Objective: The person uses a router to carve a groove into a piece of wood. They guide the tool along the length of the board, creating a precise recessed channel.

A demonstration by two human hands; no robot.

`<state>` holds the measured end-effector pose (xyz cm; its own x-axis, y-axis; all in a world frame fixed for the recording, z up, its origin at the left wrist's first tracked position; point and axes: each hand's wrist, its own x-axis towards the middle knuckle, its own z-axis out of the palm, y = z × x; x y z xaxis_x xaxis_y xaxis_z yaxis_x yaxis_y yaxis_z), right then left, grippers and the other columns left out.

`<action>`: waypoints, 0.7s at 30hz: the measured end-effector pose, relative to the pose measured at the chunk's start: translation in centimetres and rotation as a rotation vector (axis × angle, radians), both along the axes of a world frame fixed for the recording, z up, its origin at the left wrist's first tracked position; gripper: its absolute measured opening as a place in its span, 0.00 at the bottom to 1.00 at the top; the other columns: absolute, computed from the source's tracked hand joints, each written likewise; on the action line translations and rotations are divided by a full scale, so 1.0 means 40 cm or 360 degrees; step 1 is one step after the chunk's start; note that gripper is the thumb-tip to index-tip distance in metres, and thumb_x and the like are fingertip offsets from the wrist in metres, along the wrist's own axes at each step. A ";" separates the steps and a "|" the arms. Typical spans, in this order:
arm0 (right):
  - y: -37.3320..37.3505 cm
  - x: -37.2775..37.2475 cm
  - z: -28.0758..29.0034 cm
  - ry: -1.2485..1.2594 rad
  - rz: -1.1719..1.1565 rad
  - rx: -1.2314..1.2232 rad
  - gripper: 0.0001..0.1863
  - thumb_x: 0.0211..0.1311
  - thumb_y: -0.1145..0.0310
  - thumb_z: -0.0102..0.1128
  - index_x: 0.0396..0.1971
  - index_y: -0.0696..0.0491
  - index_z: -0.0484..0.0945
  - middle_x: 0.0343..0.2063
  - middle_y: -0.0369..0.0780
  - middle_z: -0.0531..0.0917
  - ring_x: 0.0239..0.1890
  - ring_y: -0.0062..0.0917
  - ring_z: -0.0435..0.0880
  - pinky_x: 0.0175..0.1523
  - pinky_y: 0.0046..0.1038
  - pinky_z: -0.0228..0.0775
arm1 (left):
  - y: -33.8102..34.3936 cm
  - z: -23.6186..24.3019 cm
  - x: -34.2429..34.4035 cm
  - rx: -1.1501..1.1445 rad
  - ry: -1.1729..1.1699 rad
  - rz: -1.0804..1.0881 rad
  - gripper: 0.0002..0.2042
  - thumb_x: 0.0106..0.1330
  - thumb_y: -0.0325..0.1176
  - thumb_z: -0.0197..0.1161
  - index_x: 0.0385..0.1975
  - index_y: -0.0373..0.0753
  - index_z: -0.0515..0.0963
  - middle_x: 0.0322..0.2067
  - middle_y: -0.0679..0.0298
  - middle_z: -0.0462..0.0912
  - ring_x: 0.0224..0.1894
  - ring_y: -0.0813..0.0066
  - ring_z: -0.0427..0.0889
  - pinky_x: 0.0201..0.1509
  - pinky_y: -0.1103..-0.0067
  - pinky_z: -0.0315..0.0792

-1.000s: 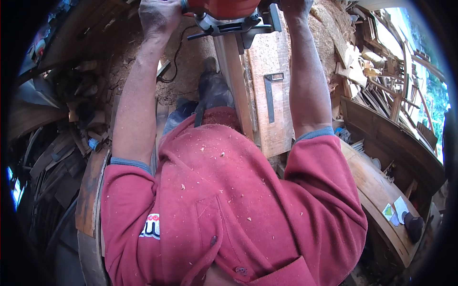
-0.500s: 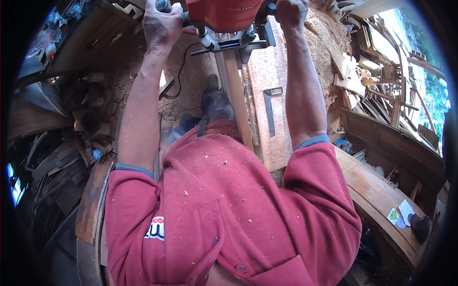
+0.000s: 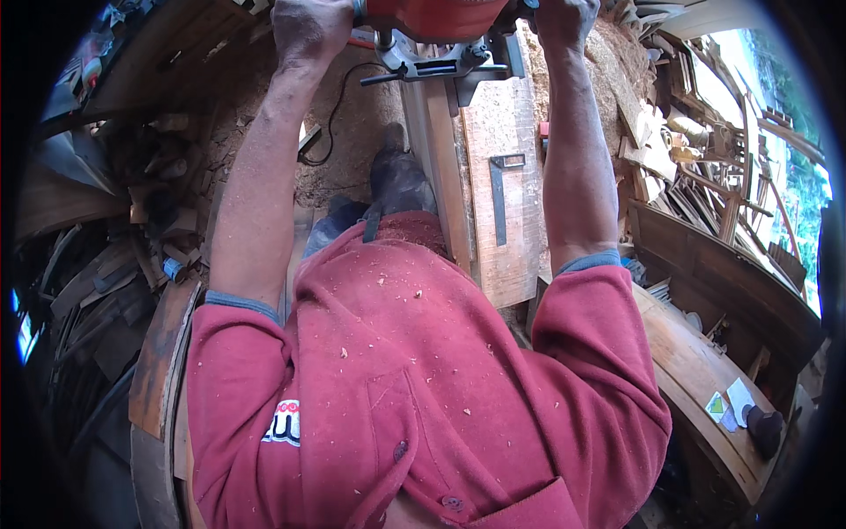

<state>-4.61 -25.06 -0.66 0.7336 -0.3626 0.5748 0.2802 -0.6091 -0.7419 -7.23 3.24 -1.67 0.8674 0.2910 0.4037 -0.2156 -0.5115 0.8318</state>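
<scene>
Red power tool (image 3: 436, 16) is clamped by left hand (image 3: 310, 31) and right hand (image 3: 566, 16) over a wooden plank (image 3: 445, 167).

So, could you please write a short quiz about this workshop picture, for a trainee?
1. True or false: both hands grip the red power tool.
2. Which thing lies flat on the wide board, to the right of the narrow plank? A) a hammer B) a metal square C) a paintbrush
3. Fill in: the person's red shirt is dotted with wood ____.

Key:
1. True. The left hand and the right hand each hold one side of the tool.
2. B, the metal square.
3. Chips. Sawdust also covers the ground.
</scene>
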 end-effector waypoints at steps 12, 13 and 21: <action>-0.041 0.011 -0.093 -0.0184 -0.0051 -0.1100 0.10 0.59 0.73 0.59 0.38 0.60 0.82 0.42 0.52 0.83 0.44 0.43 0.83 0.51 0.38 0.75 | 0.012 -0.055 0.009 -0.0076 0.0021 -0.0024 0.08 0.58 0.28 0.63 0.29 0.38 0.69 0.20 0.66 0.69 0.23 0.74 0.69 0.30 0.72 0.70; -0.045 0.010 -0.101 -0.0103 -0.0042 -0.1147 0.09 0.59 0.72 0.60 0.37 0.60 0.82 0.42 0.53 0.83 0.43 0.43 0.84 0.49 0.38 0.76 | 0.009 -0.065 0.011 -0.0083 0.0016 -0.0026 0.08 0.58 0.28 0.63 0.29 0.38 0.69 0.20 0.66 0.69 0.23 0.74 0.69 0.30 0.72 0.70; -0.067 0.024 -0.203 -0.0188 -0.0071 -0.1351 0.15 0.51 0.73 0.63 0.41 0.54 0.82 0.43 0.51 0.83 0.40 0.44 0.84 0.45 0.41 0.77 | 0.021 -0.172 0.019 0.0028 0.0131 -0.0017 0.15 0.57 0.37 0.65 0.40 0.38 0.73 0.28 0.53 0.83 0.33 0.52 0.85 0.42 0.63 0.78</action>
